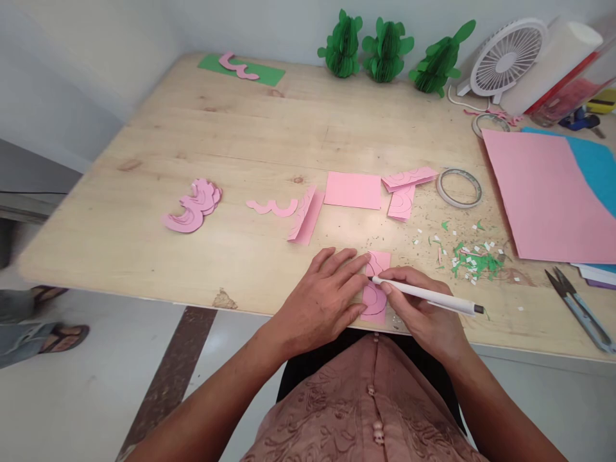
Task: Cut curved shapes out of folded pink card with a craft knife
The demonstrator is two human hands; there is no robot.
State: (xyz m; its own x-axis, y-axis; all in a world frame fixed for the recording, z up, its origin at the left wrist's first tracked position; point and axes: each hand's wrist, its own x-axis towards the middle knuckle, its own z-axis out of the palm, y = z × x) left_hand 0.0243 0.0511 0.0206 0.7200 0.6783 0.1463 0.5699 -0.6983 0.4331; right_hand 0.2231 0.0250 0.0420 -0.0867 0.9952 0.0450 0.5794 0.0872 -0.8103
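A small pink paper strip (376, 307) with curved dark lines drawn on it lies at the table's front edge. My left hand (323, 295) rests flat, its fingertips on the strip's left side. My right hand (423, 314) grips a white pen (433, 296), whose tip touches the strip near my left fingers. Beyond my hands lie a folded pink paper (308, 217), a plain pink rectangle (353, 190) and two marked pink pieces (409, 176). Left of these are a wavy pink cutout (274, 208) and a pile of pink cutouts (192, 208).
Scissors (577, 308), paper scraps (476, 263), a tape roll (459, 188) and large pink sheets (553, 199) lie to the right. Green paper figures (387, 51) and a white fan (507, 61) stand at the back. Another person's foot (65, 338) shows at left.
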